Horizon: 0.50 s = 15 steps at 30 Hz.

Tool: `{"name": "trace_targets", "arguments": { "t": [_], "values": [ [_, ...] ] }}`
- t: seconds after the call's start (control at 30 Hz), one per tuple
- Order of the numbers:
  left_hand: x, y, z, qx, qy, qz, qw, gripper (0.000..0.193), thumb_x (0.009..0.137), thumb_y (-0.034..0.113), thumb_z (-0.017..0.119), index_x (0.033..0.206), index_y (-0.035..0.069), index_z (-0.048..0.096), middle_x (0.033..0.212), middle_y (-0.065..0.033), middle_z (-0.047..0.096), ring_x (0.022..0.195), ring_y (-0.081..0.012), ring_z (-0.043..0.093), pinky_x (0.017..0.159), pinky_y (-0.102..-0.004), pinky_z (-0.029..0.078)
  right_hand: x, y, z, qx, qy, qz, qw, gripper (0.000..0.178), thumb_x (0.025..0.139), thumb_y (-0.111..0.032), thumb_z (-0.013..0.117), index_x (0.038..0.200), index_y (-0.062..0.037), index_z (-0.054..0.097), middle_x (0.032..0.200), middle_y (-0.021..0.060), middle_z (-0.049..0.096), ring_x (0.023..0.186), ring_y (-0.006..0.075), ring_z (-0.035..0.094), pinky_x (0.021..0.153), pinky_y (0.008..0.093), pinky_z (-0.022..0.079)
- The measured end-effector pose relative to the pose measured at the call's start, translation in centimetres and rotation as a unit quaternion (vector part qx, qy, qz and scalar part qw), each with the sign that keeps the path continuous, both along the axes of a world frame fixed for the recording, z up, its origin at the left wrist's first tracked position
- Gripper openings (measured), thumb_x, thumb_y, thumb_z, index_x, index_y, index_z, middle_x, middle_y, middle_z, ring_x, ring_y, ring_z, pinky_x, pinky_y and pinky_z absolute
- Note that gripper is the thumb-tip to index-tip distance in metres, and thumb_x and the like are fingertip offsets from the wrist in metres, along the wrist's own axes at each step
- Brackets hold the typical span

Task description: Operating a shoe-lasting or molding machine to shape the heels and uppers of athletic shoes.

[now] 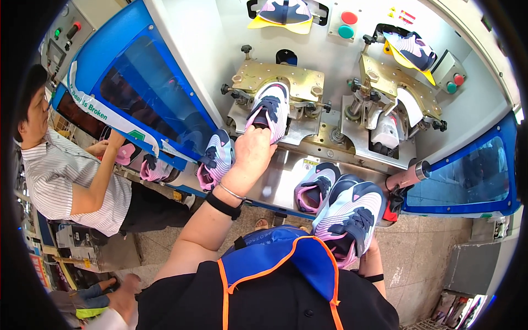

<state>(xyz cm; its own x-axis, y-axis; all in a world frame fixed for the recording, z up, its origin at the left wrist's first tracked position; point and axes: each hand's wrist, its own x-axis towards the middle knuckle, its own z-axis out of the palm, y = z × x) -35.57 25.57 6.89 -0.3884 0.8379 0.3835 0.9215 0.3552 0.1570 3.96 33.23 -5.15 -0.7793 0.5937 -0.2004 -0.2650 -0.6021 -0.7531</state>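
My left hand reaches forward to the left press station, gripping a white, pink and navy sneaker at its heel opening. The toe of that sneaker points into the machine, by the brass-coloured clamp plate. Close to my body, my right hand holds up another sneaker in the same colours; the shoe hides most of the fingers. A third sneaker stands left of my left wrist on the metal ledge. Between my hands, one more sneaker rests on the ledge.
The right station has a second clamp plate and a whitish form. Two yellow-edged sneaker pieces sit higher up. Blue window doors flank the machine. At left a co-worker handles pink parts.
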Motion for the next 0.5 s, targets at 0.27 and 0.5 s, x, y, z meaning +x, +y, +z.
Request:
{"name": "trace_targets", "arguments": {
  "t": [0.27, 0.5],
  "values": [
    [-0.05, -0.15, -0.23, -0.020, -0.010, 0.014, 1.000, 0.030, 0.071, 0.021, 0.082, 0.089, 0.005, 0.065, 0.088, -0.0104, 0.068, 0.093, -0.0288, 0.064, 0.075, -0.0407, 0.056, -0.08, -0.16, 0.14, 0.009, 0.006, 0.000, 1.000, 0.046, 0.097, -0.012, 0.055, 0.140, -0.0062, 0.042, 0.127, 0.0114, 0.057, 0.116, 0.0241, 0.059, 0.101, 0.0396, 0.051],
    [-0.03, -0.07, -0.33, 0.000, -0.009, 0.000, 1.000, 0.033, 0.069, 0.019, 0.083, 0.089, 0.004, 0.062, 0.088, -0.0110, 0.067, 0.091, -0.0301, 0.063, 0.074, -0.0400, 0.055, 0.45, -0.75, 0.16, 0.018, 0.008, -0.011, 1.000, 0.046, 0.097, -0.012, 0.055, 0.140, -0.0063, 0.042, 0.127, 0.0114, 0.057, 0.116, 0.0241, 0.059, 0.101, 0.0394, 0.051]
  ]
}}
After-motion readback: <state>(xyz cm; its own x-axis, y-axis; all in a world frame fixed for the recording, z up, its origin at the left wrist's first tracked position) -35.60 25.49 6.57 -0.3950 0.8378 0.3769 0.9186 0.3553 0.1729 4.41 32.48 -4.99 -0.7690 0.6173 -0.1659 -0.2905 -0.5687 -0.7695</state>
